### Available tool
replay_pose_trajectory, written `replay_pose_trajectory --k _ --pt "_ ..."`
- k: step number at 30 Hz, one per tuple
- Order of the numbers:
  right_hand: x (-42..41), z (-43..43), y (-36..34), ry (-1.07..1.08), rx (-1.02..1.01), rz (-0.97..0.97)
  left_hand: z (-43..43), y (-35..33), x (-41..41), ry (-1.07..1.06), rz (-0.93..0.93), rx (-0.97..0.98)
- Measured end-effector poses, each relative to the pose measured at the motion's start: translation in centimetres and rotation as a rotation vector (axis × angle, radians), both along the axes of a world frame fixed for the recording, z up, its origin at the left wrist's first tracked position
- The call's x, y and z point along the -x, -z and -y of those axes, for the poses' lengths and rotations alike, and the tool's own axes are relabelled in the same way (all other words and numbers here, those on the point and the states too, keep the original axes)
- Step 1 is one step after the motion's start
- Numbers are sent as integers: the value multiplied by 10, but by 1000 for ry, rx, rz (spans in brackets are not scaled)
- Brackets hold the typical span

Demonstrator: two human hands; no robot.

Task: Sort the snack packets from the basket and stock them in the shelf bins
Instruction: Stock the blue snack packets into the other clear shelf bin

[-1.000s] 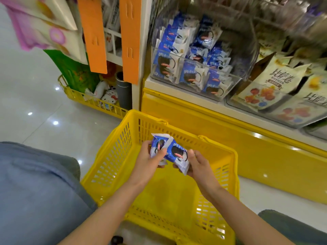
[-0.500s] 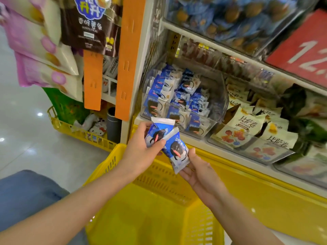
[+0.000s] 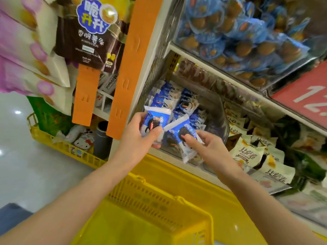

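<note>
Your left hand (image 3: 139,138) grips a blue-and-white snack packet (image 3: 154,119), with the thumb pressed on its front and the other fingers (image 3: 155,145) curled behind it. Your right hand (image 3: 210,147) pinches a second packet (image 3: 185,137) of the same kind, thumb on the printed dark biscuit and the rest of the hand closed round its back. The sealed white end of the second packet reaches the left thumb, and the two wrappers seem to touch there, though blur makes that hard to confirm. You hold both in front of the clear bin (image 3: 218,119) at the left end of the lower shelf. That bin holds a heap of matching blue packets (image 3: 174,100). Just beside it on the right, another bin holds cream packets (image 3: 247,154) with dark lettering. On the shelf above, an upper bin (image 3: 247,34) is full of blue-wrapped round snacks, with a red sign (image 3: 307,96) at its right. The yellow basket (image 3: 159,207) sits below your forearms against the shelf unit's yellow base (image 3: 208,190). Two orange strips (image 3: 131,68) hang down the unit's left corner, carrying a brown snack bag (image 3: 88,32) and pink-and-cream bags (image 3: 26,50). Further left, a low yellow crate (image 3: 65,150) of small goods stands on the glossy pale floor (image 3: 19,167).
</note>
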State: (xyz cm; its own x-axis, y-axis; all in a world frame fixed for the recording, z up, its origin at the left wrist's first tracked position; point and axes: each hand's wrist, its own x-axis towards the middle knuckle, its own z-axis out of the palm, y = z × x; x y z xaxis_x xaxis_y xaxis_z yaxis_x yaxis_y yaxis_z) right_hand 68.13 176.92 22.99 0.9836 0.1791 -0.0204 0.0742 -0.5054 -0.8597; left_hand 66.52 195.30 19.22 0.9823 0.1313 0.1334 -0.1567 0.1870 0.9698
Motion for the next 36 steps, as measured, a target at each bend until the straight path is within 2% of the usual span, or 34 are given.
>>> replay_pose_trajectory --k 2,6,11,18,25,32,36 --pt "-31 12 -9 123 109 112 -4 0 -11 -14 -10 14" --pt "-104 31 -18 379 482 326 -6 1 -27 -76 26 -100" --pt "-181 48 -13 378 908 362 -2 0 -46 -7 56 -81" --pt "-235 56 -9 302 1019 315 -5 2 -67 47 70 -68" --pt "-256 59 -5 169 915 281 -7 8 -78 48 57 -43" --pt "-255 50 -3 177 1234 358 -8 8 -81 37 66 -11" --pt "-252 47 -1 203 1226 335 -9 8 -81 34 75 -21"
